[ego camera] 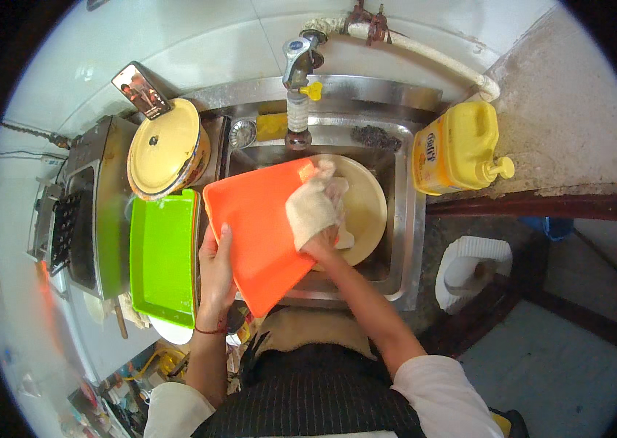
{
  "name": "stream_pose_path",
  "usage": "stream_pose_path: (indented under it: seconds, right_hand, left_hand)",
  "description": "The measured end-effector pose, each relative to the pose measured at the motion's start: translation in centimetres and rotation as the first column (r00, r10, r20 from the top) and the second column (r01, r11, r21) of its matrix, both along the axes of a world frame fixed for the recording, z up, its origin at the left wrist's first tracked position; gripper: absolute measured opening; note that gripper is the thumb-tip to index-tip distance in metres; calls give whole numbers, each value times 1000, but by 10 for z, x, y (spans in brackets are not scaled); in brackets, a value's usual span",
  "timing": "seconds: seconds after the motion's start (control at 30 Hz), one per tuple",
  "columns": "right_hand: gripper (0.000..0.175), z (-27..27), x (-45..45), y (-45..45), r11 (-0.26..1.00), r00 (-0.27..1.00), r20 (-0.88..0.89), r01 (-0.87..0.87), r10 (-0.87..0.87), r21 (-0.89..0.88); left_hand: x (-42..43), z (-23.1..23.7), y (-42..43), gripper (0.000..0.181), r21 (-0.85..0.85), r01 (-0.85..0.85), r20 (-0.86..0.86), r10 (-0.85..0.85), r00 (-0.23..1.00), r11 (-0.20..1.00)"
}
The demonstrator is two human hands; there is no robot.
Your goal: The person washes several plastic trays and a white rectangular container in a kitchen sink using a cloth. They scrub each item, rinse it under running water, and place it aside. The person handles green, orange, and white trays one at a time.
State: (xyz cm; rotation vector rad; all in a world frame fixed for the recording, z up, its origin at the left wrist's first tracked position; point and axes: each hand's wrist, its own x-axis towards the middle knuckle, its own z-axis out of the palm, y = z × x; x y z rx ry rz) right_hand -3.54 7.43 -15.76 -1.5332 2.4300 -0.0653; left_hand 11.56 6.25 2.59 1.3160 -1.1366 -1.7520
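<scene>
My left hand (217,268) grips the left edge of an orange plastic tray (264,235), thumb on its face, tilted above the sink. Across the tray's right part lies my right hand (319,219), mostly covered by a beige cloth (311,211) that touches the tray near its upper right corner. The cloth hides the fingers. Under the tray, a cream round basin (369,213) with cloudy water stands in the stainless steel sink (410,263). A green tray (163,254) rests just left of my left hand, with another rim beneath it.
A tap (297,60) with a ribbed hose hangs over the sink's back. A lidded yellow enamel pot (163,148) and a propped phone (140,91) stand at the back left. A yellow pump jug (453,148) is right of the sink. A steel appliance (111,213) stands further left.
</scene>
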Motion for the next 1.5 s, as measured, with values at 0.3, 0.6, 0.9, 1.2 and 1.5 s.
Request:
stream_pose_path:
  seconds: [0.3,0.6,0.9,1.2,1.5]
  right_hand:
    - [47,-2,-93,11,930,112,973,332,-204,157]
    - [42,37,-128,96,905,663,736,219,136,-365]
    - [32,56,-131,120,932,842,528,273,-111,-239]
    - [34,80,-115,131,870,841,540,294,-38,-397]
    - [44,76,-140,133,905,662,744,369,-94,-214]
  left_hand:
    - [31,19,-26,46,18,-72,66,70,995,997]
    - [28,-52,-74,40,79,279,266,-290,919,957]
    - [-39,-104,-50,49,-94,922,861,496,-114,376]
    - [-97,-54,-1,64,-526,833,849,45,527,172]
    - [-102,20,-84,55,-269,939,873,-357,332,215]
